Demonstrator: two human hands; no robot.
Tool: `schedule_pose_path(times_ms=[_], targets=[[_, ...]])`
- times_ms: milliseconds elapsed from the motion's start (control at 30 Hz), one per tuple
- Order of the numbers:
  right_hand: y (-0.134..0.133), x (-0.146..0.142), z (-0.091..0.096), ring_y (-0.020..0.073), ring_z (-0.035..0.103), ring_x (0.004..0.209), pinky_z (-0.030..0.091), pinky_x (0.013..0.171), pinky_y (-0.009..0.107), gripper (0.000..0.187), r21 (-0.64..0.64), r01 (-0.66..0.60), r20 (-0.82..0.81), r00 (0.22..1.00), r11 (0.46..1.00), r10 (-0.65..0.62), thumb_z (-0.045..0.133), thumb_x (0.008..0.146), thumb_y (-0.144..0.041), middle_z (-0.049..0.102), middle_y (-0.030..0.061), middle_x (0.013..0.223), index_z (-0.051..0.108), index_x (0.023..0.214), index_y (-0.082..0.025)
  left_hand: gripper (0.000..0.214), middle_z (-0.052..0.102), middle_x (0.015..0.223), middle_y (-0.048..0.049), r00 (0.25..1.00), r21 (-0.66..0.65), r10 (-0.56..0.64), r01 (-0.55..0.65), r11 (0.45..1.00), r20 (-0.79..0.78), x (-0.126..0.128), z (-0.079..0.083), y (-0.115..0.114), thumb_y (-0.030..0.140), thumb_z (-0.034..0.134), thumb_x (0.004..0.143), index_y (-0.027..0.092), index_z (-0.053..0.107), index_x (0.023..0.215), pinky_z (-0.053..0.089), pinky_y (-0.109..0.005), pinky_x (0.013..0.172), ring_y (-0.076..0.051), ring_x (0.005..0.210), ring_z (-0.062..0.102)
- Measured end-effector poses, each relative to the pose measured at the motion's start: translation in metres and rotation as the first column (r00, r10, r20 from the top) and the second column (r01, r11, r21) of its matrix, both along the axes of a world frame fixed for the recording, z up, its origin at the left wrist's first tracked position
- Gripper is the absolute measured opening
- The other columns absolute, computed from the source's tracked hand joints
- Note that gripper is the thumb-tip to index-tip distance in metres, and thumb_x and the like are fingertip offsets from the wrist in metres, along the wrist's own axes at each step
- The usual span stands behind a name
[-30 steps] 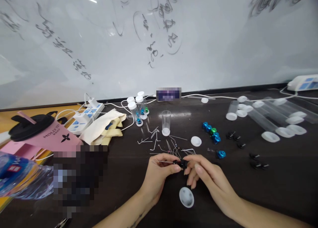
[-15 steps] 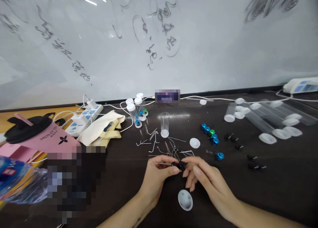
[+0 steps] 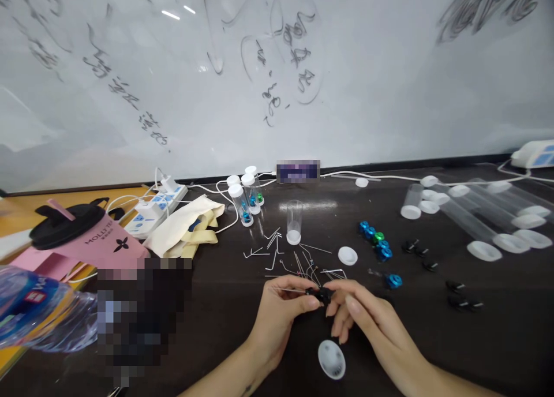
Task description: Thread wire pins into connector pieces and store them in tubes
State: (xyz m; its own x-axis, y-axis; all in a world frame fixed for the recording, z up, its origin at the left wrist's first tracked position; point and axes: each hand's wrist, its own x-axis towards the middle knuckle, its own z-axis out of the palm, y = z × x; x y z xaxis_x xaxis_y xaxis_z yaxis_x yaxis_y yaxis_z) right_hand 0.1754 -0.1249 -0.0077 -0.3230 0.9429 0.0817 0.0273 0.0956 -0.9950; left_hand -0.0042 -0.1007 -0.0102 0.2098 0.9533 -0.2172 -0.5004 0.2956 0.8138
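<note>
My left hand (image 3: 277, 322) pinches a small black part (image 3: 320, 294) between thumb and index finger, with a thin metal rod (image 3: 291, 289) running left from it. On the part's right side are the fingertips of my right hand (image 3: 376, 328), curled and closed against it; the exact contact is partly hidden. Below the hands lies a white oval cap (image 3: 332, 360) with dark marks inside. Bent metal wires (image 3: 272, 258) are scattered just beyond my fingers. A clear tube (image 3: 294, 215) stands upright behind them on a white base, and a round white cap (image 3: 348, 255) lies to its right.
Blue metal pieces (image 3: 383, 251), a green one (image 3: 378, 238) and several black parts (image 3: 459, 303) lie to the right. Clear tubes (image 3: 467, 218) lie farther right. Capped tubes (image 3: 242, 206) stand back left, near a power strip (image 3: 173, 196), pink cup (image 3: 104, 238) and plastic bottle (image 3: 38, 310).
The view has shifted slightly, so everything sits a little farther right and lower. Both hands keep nearly the same pose around the black part.
</note>
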Motion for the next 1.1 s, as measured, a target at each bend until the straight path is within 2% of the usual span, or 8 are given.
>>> schedule_pose_path(times_ms=[633, 1100], targets=[[-0.0015, 0.0004, 0.0031, 0.0135, 0.067, 0.067, 0.057, 0.062, 0.028, 0.030, 0.040, 0.009, -0.007, 1.000, 0.999, -0.008, 0.036, 0.103, -0.036, 0.065, 0.0032, 0.089, 0.053, 0.124, -0.023, 0.025, 0.075, 0.083, -0.0023, 0.999, 0.052, -0.011, 0.012, 0.999, -0.035, -0.0022, -0.0009, -0.0008, 0.010, 0.086, 0.057, 0.017, 0.077, 0.078, 0.052, -0.025, 0.076, -0.013, 0.074, 0.066], [-0.0021, 0.0017, 0.0022, 0.0145, 0.067, 0.068, 0.057, 0.063, 0.029, 0.031, 0.022, 0.003, -0.010, 1.000, 1.000, -0.003, 0.035, 0.103, -0.037, 0.065, 0.0043, 0.090, 0.052, 0.125, -0.023, 0.025, 0.075, 0.084, -0.0034, 0.999, 0.035, 0.000, 0.002, 0.999, -0.039, -0.0027, -0.0015, -0.0019, 0.012, 0.086, 0.056, 0.017, 0.076, 0.079, 0.053, -0.028, 0.078, -0.015, 0.074, 0.067]])
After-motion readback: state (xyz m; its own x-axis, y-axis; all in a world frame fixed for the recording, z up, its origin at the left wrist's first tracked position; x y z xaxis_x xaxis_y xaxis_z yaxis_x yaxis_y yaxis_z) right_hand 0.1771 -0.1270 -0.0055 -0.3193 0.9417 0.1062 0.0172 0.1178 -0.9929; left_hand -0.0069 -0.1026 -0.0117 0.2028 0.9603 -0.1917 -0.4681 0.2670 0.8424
